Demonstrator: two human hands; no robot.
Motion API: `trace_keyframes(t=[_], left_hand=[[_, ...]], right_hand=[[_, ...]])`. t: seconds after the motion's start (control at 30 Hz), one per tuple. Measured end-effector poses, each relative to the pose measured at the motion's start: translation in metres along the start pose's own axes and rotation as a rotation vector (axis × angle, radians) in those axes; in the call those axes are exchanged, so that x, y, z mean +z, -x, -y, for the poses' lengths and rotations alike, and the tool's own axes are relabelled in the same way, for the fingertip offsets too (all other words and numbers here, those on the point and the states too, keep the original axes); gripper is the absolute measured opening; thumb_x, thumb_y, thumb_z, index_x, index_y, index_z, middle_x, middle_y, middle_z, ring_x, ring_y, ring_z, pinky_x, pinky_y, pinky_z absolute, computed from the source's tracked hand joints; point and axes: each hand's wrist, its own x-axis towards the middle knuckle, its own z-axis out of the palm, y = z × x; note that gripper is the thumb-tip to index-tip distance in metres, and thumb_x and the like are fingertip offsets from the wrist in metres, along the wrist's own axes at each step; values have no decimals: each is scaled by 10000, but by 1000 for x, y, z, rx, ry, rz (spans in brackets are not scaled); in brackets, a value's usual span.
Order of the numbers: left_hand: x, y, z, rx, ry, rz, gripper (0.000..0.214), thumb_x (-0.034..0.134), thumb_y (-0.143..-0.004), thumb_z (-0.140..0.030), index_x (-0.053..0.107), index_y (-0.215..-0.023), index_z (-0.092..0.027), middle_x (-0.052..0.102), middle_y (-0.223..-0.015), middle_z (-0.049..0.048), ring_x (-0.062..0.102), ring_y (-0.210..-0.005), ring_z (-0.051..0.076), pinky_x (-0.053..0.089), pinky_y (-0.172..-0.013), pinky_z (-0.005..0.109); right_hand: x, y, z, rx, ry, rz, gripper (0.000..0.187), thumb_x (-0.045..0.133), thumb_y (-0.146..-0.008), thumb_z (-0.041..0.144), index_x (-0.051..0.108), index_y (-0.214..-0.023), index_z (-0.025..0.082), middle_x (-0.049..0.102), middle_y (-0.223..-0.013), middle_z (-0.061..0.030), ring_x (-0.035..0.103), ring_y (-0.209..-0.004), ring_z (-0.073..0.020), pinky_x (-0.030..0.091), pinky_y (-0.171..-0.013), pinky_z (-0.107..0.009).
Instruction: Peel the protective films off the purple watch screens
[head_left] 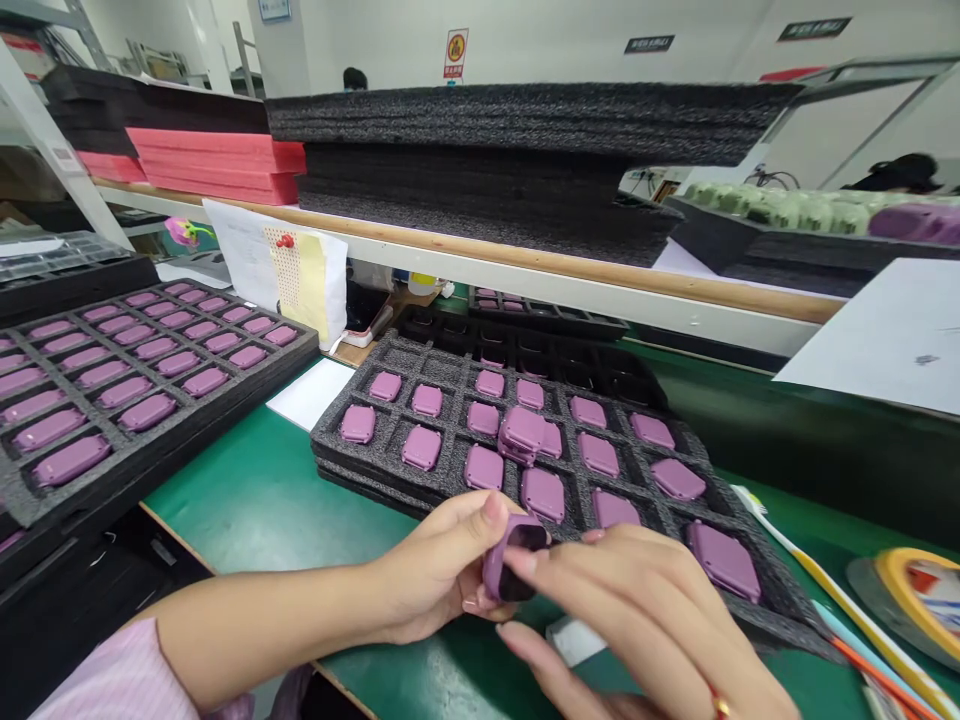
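A purple watch case point(495, 570) with a dark glossy face is pinched between the thumb and fingers of my left hand point(450, 560), tilted above the near edge of a foam tray. My right hand point(637, 610) has its fingers stretched and apart, with the index fingertip at the dark face. Just ahead, the black foam tray point(465, 492) carries several purple cases in its pockets, and one case point(523, 430) rests on top of others. Under my right hand lies a small white piece point(576, 640), partly covered.
At the left, another foam tray point(180, 435) holds rows of purple cases. A toothbrush point(817, 570) and a yellow tape roll point(919, 600) lie at the right on the green table point(277, 510). A shelf edge point(525, 265) with stacked black foam point(480, 180) crosses behind.
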Motion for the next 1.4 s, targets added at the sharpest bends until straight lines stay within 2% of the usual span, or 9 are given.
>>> trace_keyframes(t=[0.13,0.5,0.67,0.8,0.9,1.0,1.13,1.3,1.4], left_hand=[[0,1,3,23,-100,-7,631,754,-679,-738,511,-845,-180,537,-670,-48,357,-452,27,193,-422,202],[4,-2,-3,-45,60,-2,582,725,-731,-710,586,-860,-160,619,-729,8,537,-503,79,217,-370,184],[3,-3,-1,-57,83,-21,564,671,-778,-720,544,-849,-175,534,-645,-47,381,-432,42,170,-409,200],[3,-4,4,-140,-29,-24,608,613,-774,-772,525,-800,-171,612,-726,2,351,-433,36,191,-436,215],[2,-5,12,-214,-190,9,666,584,-726,-832,541,-757,-167,636,-721,31,366,-419,47,235,-431,231],[-1,-7,25,-286,-313,46,724,505,-712,-887,568,-727,-167,631,-693,33,372,-417,59,256,-421,239],[-10,-16,46,-303,-390,112,766,451,-665,-947,556,-700,-190,625,-672,19,383,-409,69,263,-406,243],[-16,-27,59,-328,-435,247,855,516,-442,-1026,577,-637,-196,573,-596,-1,437,-438,96,339,-455,263],[-21,-26,60,-289,-487,258,840,535,-462,-1013,585,-633,-193,514,-588,-25,406,-494,85,319,-505,244]], right_hand=[[11,-6,-1,108,-79,-5,494,726,-880,334,558,-1310,157,672,-807,-36,635,-694,-169,569,-597,-297],[7,-13,-4,119,-186,17,447,708,-867,228,548,-1284,195,724,-1027,-84,698,-947,-208,597,-793,-317],[3,-14,-14,54,-25,-22,472,682,-850,192,563,-1306,211,745,-1097,-90,710,-1001,-244,579,-890,-401],[6,-28,-48,329,110,-72,378,672,-864,366,637,-1212,222,749,-1145,-99,726,-1017,-275,583,-902,-452],[11,-44,-75,524,98,45,437,641,-856,463,660,-1183,175,741,-1191,-132,712,-1092,-309,561,-962,-498],[11,-62,-86,514,84,227,434,636,-841,443,673,-1169,161,762,-1162,-126,726,-1088,-300,571,-960,-467],[3,-90,-80,456,102,462,569,643,-841,414,588,-1363,194,750,-1220,-91,721,-1114,-266,570,-951,-401],[9,-126,-77,454,237,745,224,741,-719,258,782,-935,222,799,-927,-84,753,-927,-304,558,-815,-370],[17,-135,-81,463,268,855,219,786,-682,236,771,-898,202,780,-834,-64,740,-817,-248,554,-747,-353]])
